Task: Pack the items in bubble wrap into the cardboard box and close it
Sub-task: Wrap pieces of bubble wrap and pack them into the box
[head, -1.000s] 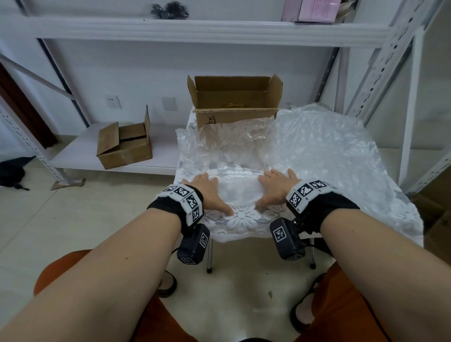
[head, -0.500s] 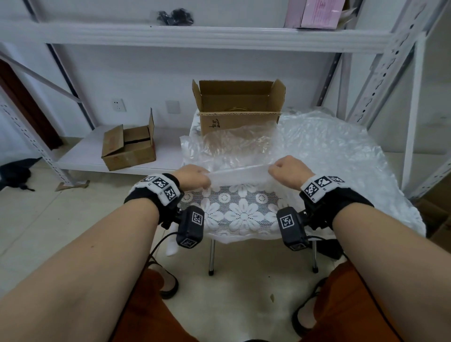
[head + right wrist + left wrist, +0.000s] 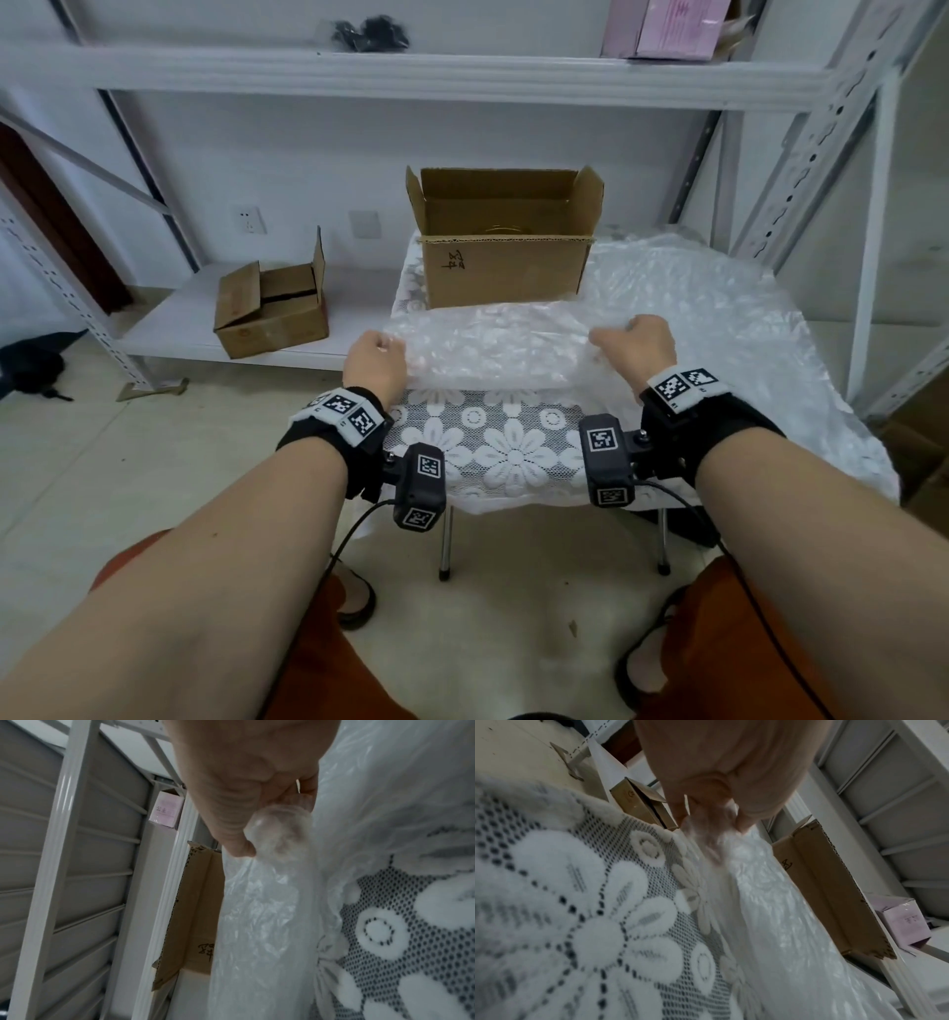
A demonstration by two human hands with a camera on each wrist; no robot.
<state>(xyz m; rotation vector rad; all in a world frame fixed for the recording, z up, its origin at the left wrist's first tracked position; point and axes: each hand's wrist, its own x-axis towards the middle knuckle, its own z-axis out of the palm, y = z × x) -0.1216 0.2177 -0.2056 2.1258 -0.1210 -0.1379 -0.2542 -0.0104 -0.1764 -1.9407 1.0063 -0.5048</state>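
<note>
Lifted since earlier — bubble wrap (image 3: pixel 493 344), apparently gripped by 2 hands.

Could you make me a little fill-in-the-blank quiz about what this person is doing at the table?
1. Both the left hand and the right hand grip a sheet of ____ wrap.
2. The cardboard box at the far end of the table has its top flaps ____.
3. The lace tablecloth has a pattern of ____.
4. A smaller brown box sits on the low ____ to the left.

Missing words: bubble; open; flowers; shelf
</note>
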